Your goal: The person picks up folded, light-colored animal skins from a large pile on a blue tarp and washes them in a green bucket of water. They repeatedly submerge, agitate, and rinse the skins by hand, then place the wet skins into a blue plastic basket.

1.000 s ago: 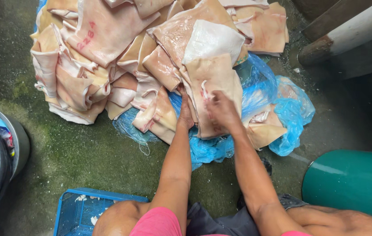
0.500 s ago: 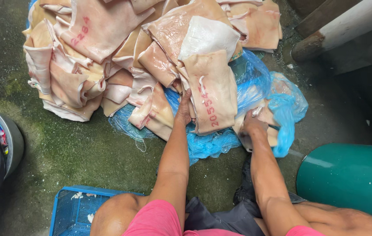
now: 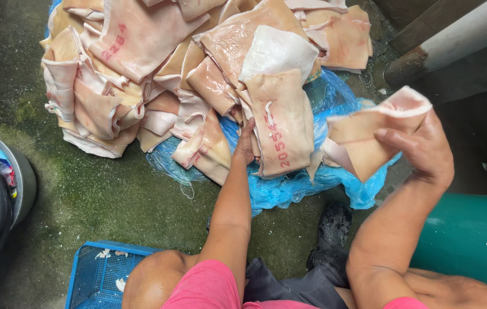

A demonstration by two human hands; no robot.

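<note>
- The right hand point(image 3: 421, 150) is clamped on a pale slab of pork skin point(image 3: 372, 137), lifted clear of the heap, to the heap's right.
- The left hand point(image 3: 246, 143) reaches into the pile of skins point(image 3: 198, 74); whether it grips cannot be told.
- The pile lies on blue plastic sheeting point(image 3: 295, 186) over the wet floor point(image 3: 100, 194).
- A blue crate point(image 3: 97, 274) sits beside the knee, a green drum point(image 3: 472, 234) to the right.

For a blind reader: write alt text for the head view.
A person's right hand lifts a pale slab of pork skin off a heap of slabs on blue plastic sheeting, while the left hand touches the heap. A blue crate sits near their knee.
</note>
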